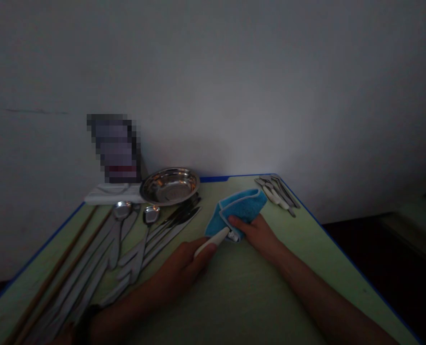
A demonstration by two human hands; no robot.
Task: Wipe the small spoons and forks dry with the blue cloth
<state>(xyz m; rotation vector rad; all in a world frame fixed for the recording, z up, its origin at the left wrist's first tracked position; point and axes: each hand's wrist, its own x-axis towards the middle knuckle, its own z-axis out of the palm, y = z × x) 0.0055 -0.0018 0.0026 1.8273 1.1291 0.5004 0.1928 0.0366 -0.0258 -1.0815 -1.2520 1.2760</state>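
My left hand (189,263) is closed on the pale handle of a white-handled utensil (213,243), which slants up to the right. A blue cloth (240,209) is folded around its metal end, so I cannot tell what kind of utensil it is. My right hand (254,233) pinches the cloth against that end, thumb on top. Beyond it, at the far right corner, lies a small pile of cutlery (276,194), some with white handles. Knives (179,223) and a spoon (151,215) lie left of my left hand.
A shiny metal bowl (170,187) stands at the back of the green table (256,306), beside a white tray-like object (108,194). A blurred-out upright panel (115,148) leans near the wall. Long wooden sticks (60,258) and more spoons (122,210) cover the left side.
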